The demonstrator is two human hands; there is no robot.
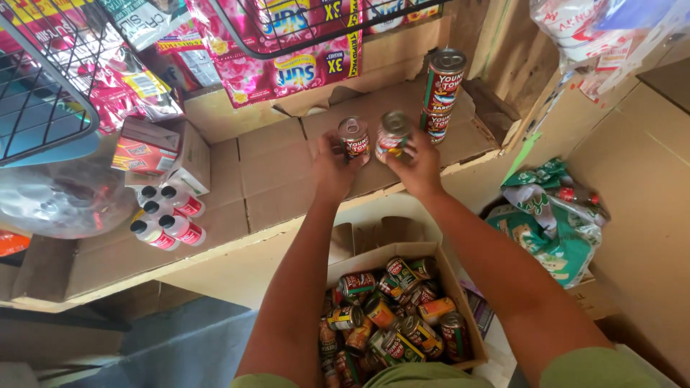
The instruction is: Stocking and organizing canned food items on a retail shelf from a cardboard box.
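**A:** What have you got in your hands?

**B:** My left hand (332,167) is clamped round a small round red-labelled tin can (353,136), and my right hand (419,167) is closed on a second small tin can with a silver lid (392,134), tilted toward eleven o'clock. The two cans sit just beside each other over the shelf lined with flattened brown cardboard (273,172).

**A:** What's close by up there?

**B:** At two o'clock from my right hand stands a stack of two taller red cans (440,97), near the shelf's far right end and the wooden wall. The right-hand can is near that stack but apart from it.

**A:** Any open room?

**B:** Bare cardboard runs from my left hand toward nine o'clock, as far as a cluster of small white bottles with black caps and red labels (167,218) and a red-and-white carton (162,152). The shelf's front edge crosses under my wrists.

**A:** And below?

**B:** At six o'clock, between my forearms, an open brown cardboard box (458,294) is heaped with loose cans lying every way. At four o'clock lie green-and-white plastic packets (553,230) against a cardboard wall.
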